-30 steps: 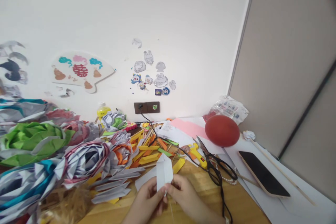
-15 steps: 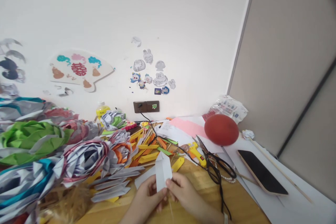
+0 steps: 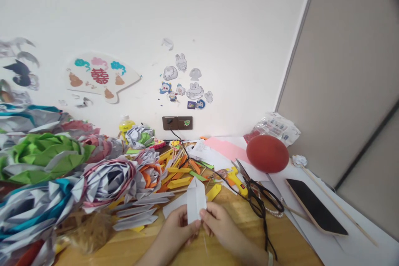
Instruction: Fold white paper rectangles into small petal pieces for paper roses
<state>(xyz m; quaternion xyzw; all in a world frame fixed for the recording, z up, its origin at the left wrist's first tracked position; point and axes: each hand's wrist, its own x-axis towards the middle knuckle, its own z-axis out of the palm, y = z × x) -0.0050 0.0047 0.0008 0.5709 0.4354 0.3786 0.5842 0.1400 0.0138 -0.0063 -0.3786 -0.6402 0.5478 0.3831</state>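
Note:
A folded piece of white paper [image 3: 196, 199] with a pointed top stands upright between my hands over the wooden table. My left hand [image 3: 182, 224] pinches its lower left side. The thumb and fingers of my right hand [image 3: 216, 221] grip its lower right edge. Below the fingers shows a thin pale line [image 3: 205, 243], too fine to name. Another white sheet [image 3: 174, 205] lies behind my left hand. Just beyond the held paper rests a yellow folded strip [image 3: 213, 193]. Several white folded strips [image 3: 137, 216] lie to the left.
Large folded-paper flowers [image 3: 46, 151] crowd the left side. Yellow and orange strips [image 3: 179, 183] lie behind. To the right are black scissors [image 3: 257, 201], a yellow glue gun [image 3: 237, 183], a red balloon-like oval [image 3: 267, 153] and a phone [image 3: 314, 207]. A cable [image 3: 181, 139] runs from the wall socket.
The camera view has shifted slightly, so the scene sits a little further right in the frame. Both hands keep their hold on the folded white paper, with almost no other movement.

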